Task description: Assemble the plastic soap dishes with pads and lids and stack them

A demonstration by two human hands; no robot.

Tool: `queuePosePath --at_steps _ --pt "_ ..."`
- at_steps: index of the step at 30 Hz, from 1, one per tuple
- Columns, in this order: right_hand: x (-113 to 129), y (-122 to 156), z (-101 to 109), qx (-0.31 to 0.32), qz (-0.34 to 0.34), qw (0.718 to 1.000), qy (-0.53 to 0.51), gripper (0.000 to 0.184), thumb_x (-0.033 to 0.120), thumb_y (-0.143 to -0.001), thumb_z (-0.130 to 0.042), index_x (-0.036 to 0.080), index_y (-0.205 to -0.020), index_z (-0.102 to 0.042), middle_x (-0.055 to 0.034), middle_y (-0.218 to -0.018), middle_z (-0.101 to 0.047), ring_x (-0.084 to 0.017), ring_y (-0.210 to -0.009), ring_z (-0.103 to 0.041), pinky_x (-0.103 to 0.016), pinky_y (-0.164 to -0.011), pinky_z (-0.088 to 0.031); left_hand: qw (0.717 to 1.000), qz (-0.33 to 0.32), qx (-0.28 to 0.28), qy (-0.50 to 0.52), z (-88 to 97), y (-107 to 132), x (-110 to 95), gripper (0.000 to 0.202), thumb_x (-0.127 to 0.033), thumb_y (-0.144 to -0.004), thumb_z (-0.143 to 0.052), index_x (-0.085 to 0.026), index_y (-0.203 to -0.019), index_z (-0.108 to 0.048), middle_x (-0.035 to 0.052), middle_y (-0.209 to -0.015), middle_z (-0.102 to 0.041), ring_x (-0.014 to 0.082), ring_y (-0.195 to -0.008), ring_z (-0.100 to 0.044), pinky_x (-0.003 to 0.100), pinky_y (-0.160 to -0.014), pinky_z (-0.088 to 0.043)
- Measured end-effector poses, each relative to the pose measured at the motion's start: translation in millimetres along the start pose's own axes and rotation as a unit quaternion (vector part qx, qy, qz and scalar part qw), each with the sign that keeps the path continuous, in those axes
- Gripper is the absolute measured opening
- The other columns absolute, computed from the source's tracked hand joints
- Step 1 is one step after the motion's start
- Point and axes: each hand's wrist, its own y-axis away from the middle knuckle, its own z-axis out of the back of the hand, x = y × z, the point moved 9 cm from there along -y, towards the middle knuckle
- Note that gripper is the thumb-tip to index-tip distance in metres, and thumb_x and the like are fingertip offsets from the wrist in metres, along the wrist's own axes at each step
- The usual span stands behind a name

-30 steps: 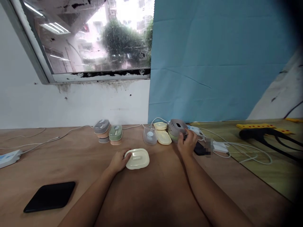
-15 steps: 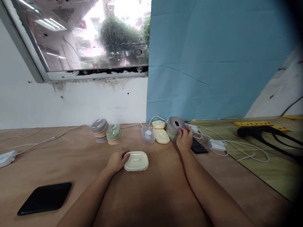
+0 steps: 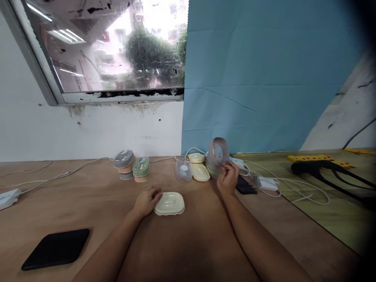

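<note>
My left hand (image 3: 148, 201) rests on the table with its curled fingers and thumb at the left edge of a shallow cream plastic tray (image 3: 169, 203) with rounded corners. My right hand (image 3: 228, 178) pinches the lower edge of a translucent grey plastic cover (image 3: 217, 150) with an oval opening in its middle. That cover is tilted up above a stack of grey-green pieces (image 3: 212, 170), partly hidden by the hand. Left of this stack lie a larger cream piece (image 3: 200, 172), a smaller cream piece (image 3: 196, 158) and a clear cover (image 3: 183, 171).
Grey-lidded (image 3: 123, 158) and green-lidded (image 3: 141, 167) small boxes are stacked near the wall. A black flat case (image 3: 55, 249) lies front left. Behind my right hand are a dark phone (image 3: 245, 185), white chargers (image 3: 268, 183) and looping cables. A black-handled tool (image 3: 317, 168) sits far right.
My right hand has lifted the grey cover off the stack and tilted it up. My left hand stays by the cream tray, its thumb slightly shifted. The view has dipped slightly.
</note>
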Motion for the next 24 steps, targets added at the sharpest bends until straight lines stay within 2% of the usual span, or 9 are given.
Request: queuePosePath --at_steps 3,7,9,11,12,14,17,21,24 --pt "37.2 9.2 -3.2 0.025 0.054 0.997 -0.047 0.018 0.032 -0.091 -0.04 0.018 -0.097 -0.051 -0.0164 -0.115 -0.054 -0.026 -0.114 -0.051 -0.05 -0.096 -0.041 0.999 0.002 -0.035 0.017 7.9 1.1 -1.5 0.044 -0.044 -0.089 -0.048 -0.019 -0.125 -0.054 0.008 -0.108 -0.064 0.0193 -0.088 -0.061 0.033 -0.081 -0.048" --pt "103.4 42.3 -15.4 0.14 0.107 0.969 -0.171 0.02 0.037 -0.092 -0.037 0.021 -0.094 -0.05 -0.014 -0.11 -0.058 -0.026 -0.105 -0.057 -0.048 -0.088 -0.047 0.995 -0.022 -0.09 0.023 24.3 7.1 -6.3 0.072 -0.046 -0.084 -0.056 -0.022 -0.145 -0.025 0.0079 -0.118 -0.059 0.0122 -0.066 -0.056 0.031 -0.073 -0.049" --pt "134.3 62.7 -18.5 0.199 0.104 0.943 -0.245 0.023 0.041 -0.092 -0.037 0.023 -0.096 -0.049 -0.0128 -0.106 -0.06 -0.027 -0.1 -0.059 -0.046 -0.082 -0.049 0.992 -0.047 -0.111 0.022 32.8 11.8 -9.2 0.088 -0.046 -0.08 -0.06 -0.022 -0.148 -0.011 0.009 -0.12 -0.058 0.0107 -0.06 -0.052 0.03 -0.068 -0.048" --pt "153.9 78.0 -21.2 0.24 0.066 0.923 -0.294 0.024 0.042 -0.093 -0.034 0.023 -0.098 -0.049 -0.0101 -0.097 -0.062 -0.024 -0.092 -0.061 -0.042 -0.078 -0.05 0.989 -0.08 -0.121 0.021 39.2 16.1 -13.8 0.094 -0.045 -0.077 -0.063 -0.021 -0.149 -0.008 0.0105 -0.12 -0.058 0.011 -0.06 -0.052 0.029 -0.066 -0.047" --pt "158.4 83.4 -24.2 0.258 0.037 0.917 -0.301 0.025 0.042 -0.094 -0.033 0.023 -0.099 -0.049 -0.0088 -0.093 -0.061 -0.023 -0.087 -0.061 -0.039 -0.075 -0.05 0.988 -0.095 -0.12 0.019 40.9 17.7 -16.6 0.09 -0.044 -0.077 -0.062 -0.02 -0.148 -0.012 0.0108 -0.12 -0.059 0.0114 -0.061 -0.053 0.028 -0.066 -0.047" --pt "156.8 88.5 -30.8 0.277 -0.03 0.915 -0.293 0.027 0.043 -0.095 -0.033 0.023 -0.097 -0.05 -0.0055 -0.083 -0.06 -0.02 -0.075 -0.059 -0.034 -0.067 -0.049 0.987 -0.112 -0.111 0.005 41.6 19.1 -22.2 0.071 -0.041 -0.08 -0.058 -0.019 -0.142 -0.031 0.01 -0.113 -0.063 0.0132 -0.065 -0.056 0.028 -0.068 -0.047" --pt "142.2 87.1 -40.3 0.283 -0.112 0.911 -0.278 0.033 0.048 -0.095 -0.033 0.021 -0.1 -0.051 -0.0043 -0.08 -0.06 -0.018 -0.071 -0.057 -0.03 -0.063 -0.047 0.992 -0.086 -0.088 -0.014 36.6 16.4 -25.8 0.044 -0.042 -0.086 -0.052 -0.019 -0.123 -0.055 0.0078 -0.096 -0.068 0.0171 -0.073 -0.061 0.029 -0.072 -0.048" --pt "132.4 85.0 -54.1 0.337 -0.148 0.887 -0.28 0.039 0.054 -0.088 -0.046 0.019 -0.105 -0.055 -0.004 -0.082 -0.062 -0.017 -0.069 -0.057 -0.028 -0.062 -0.046 0.996 -0.023 -0.081 0.012 31.0 12.1 -22.5 0.044 -0.048 -0.089 -0.048 -0.02 -0.123 -0.056 0.006 -0.093 -0.069 0.0191 -0.077 -0.064 0.029 -0.072 -0.047" --pt "123.8 88.8 -62.4 0.37 -0.195 0.87 -0.262 0.035 0.053 -0.084 -0.054 0.018 -0.087 -0.058 -0.0006 -0.069 -0.058 -0.015 -0.061 -0.051 -0.025 -0.056 -0.041 0.996 0.02 -0.078 0.038 27.3 10.4 -14.3 0.048 -0.05 -0.089 -0.047 -0.019 -0.125 -0.055 0.0025 -0.075 -0.066 0.0177 -0.069 -0.061 0.027 -0.065 -0.045"
